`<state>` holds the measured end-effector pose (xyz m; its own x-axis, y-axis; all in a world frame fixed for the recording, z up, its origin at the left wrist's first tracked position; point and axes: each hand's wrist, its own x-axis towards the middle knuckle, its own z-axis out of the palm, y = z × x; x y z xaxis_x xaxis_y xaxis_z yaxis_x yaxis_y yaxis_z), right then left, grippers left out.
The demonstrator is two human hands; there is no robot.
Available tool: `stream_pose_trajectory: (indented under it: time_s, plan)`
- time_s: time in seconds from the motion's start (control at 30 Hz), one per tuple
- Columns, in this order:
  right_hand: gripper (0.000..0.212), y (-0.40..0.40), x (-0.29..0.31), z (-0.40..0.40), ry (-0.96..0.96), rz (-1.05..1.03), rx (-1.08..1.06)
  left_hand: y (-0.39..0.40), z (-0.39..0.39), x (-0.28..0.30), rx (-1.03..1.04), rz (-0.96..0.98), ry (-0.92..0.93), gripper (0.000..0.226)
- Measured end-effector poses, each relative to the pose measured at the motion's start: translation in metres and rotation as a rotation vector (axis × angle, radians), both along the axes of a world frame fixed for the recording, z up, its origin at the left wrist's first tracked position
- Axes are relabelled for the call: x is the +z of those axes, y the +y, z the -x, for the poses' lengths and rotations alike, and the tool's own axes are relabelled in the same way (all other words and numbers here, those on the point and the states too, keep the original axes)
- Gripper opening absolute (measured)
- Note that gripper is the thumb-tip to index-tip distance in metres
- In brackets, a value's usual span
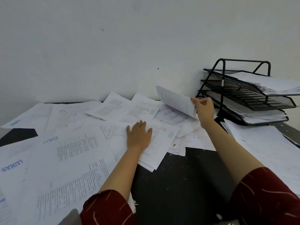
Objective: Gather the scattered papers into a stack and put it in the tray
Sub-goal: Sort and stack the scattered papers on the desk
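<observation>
While printed sheets are lying spread across the dark table, the scattered papers are covering its whole left side, several of them overlapping and two bearing a blue stamped word. Toward the middle, the left hand is lying flat with straight fingers, pressing down on a small pile of overlapping sheets. Just right of it, the right hand is pinching the edge of a lifted sheet, which is curling up off the table, tilted toward the wall. Further right, the black wire tray, three tiers high, is standing against the wall and holding paper on its top and bottom tiers. At the far right, a loose stack is lying beside the tray's foot.
</observation>
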<state>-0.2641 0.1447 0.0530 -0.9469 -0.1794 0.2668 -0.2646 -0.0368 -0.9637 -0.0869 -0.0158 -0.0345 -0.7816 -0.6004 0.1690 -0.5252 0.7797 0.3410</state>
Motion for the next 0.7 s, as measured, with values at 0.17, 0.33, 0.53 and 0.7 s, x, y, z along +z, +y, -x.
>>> stream_pose_trajectory:
  time_s: [0.17, 0.33, 0.53, 0.7]
  plan:
    - [0.034, 0.006, 0.014, -0.009, -0.022, -0.156, 0.384, -0.003, -0.006, 0.031, 0.034, -0.734, 0.563, 0.049]
    - [0.026, 0.023, 0.007, -0.027, -0.403, -0.361, 1.062, -0.020, -0.014, 0.048, 0.144, -1.772, 0.884, 0.073]
    - [0.081, 0.029, -0.001, -0.031, -0.624, -0.447, 1.121, -0.017, -0.023, 0.043, 0.025, -1.542, 0.479, 0.045]
    - [0.053, 0.015, -0.009, -0.025, -0.298, -0.565, 0.668, -0.008, -0.024, 0.043, -0.096, -1.472, 0.368, 0.040]
